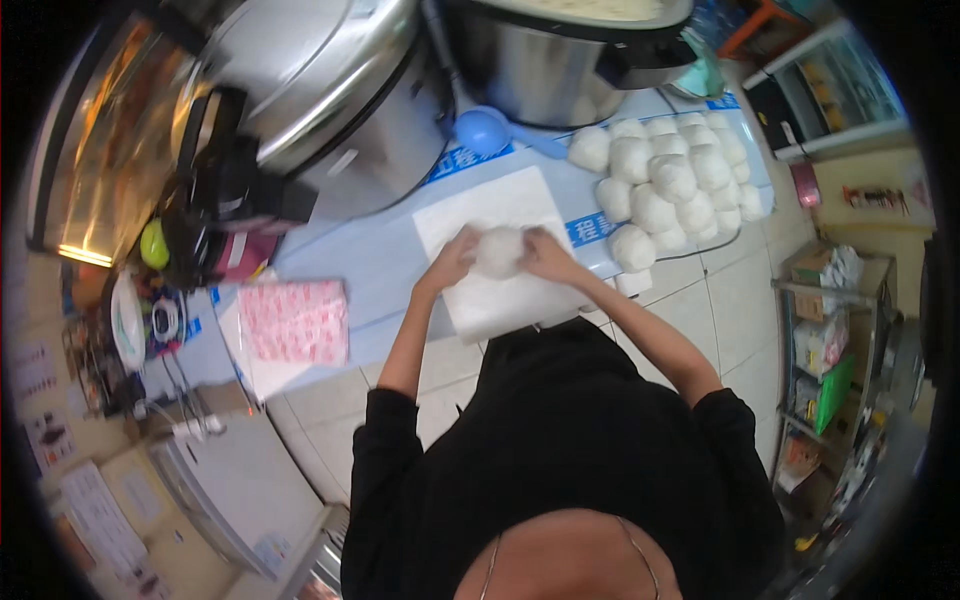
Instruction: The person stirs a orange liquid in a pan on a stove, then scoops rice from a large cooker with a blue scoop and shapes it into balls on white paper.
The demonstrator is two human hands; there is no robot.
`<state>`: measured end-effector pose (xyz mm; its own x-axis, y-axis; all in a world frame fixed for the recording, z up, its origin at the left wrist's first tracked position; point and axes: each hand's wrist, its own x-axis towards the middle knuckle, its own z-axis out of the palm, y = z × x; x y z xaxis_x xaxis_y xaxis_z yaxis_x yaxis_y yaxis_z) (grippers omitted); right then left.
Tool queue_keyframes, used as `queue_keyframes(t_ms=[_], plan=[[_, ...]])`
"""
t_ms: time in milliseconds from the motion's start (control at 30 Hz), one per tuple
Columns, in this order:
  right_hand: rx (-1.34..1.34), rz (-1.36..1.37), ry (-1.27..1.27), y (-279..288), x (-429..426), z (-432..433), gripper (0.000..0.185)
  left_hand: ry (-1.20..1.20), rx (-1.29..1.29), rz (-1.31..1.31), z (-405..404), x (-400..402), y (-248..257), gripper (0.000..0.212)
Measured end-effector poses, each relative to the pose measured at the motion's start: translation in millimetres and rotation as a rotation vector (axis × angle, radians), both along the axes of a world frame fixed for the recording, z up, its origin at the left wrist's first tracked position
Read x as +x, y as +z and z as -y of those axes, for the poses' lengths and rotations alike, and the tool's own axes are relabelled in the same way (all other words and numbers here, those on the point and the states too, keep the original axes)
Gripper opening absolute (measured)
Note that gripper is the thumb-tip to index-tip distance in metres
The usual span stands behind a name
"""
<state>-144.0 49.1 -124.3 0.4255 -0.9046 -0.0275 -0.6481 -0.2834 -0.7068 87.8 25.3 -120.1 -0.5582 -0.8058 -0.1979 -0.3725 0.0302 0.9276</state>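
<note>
A white, rounded mound [500, 253] sits on a stack of white paper sheets [491, 307] on the table in front of me. My left hand [454, 259] curls against its left side. From the opposite side, the fingers of my right hand [547, 256] press on it, so the mound is held between both hands. Blur hides whether it is bare food or wrapped in paper. To the right, similar white round bundles [673, 176] are piled several deep on the blue-covered table [390, 270].
Behind the paper stand a lidded steel cooker [360, 142] and an open one [525, 71] with pale contents. A blue ladle [484, 133] lies between them and the bundles. Pink-and-white printed packaging [294, 322] rests at left. A metal shelf rack [832, 289] stands at far right.
</note>
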Motion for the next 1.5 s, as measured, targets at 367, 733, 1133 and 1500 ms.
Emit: queue_keyframes(t_ms=[367,733,1133,1500], plan=[[1.160,1.073,0.042,73.5,-56.1,-32.0,0.075,-0.083,-0.070,-0.246,-18.7,-92.3,87.2,0.064],[0.583,0.822,-0.724,150.7,-267.2,5.2,0.057,0.251,-0.453,0.006,1.0,-235.5,76.9,0.043],[-0.150,-0.552,-1.335,45.6,-425.6,62.5,0.044,0.675,-0.130,0.766,-81.0,-128.9,-1.5,0.079],[-0.285,0.129,-0.134,89.7,-95.4,94.6,0.027,0.651,-0.133,0.832,-64.9,-119.0,0.7,0.081]])
